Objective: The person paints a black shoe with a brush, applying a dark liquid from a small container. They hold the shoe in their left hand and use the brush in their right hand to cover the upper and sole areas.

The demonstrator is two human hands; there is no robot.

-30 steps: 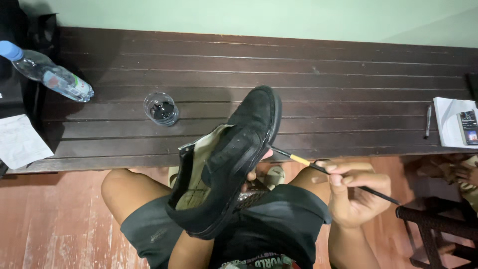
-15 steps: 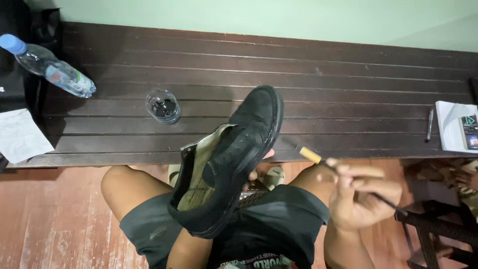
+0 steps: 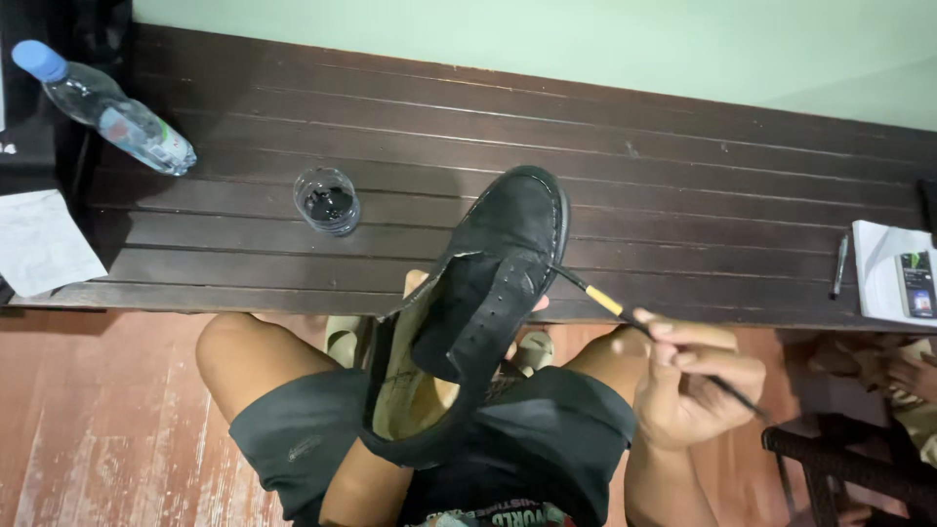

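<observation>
Left hand [image 3: 459,312] inside black shoe [image 3: 488,283], grip hidden; right hand [image 3: 688,385] pinched thin brush [image 3: 634,317], tip touching shoe's sole edge above bench [image 3: 683,195].

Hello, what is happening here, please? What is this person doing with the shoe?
A seated person holds a black shoe up over their lap; the left hand is inside it. The right hand holds a thin brush, whose tip touches the side of the shoe near the sole. On the dark wooden bench in front stand a small glass of black liquid and a lying water bottle.
</observation>
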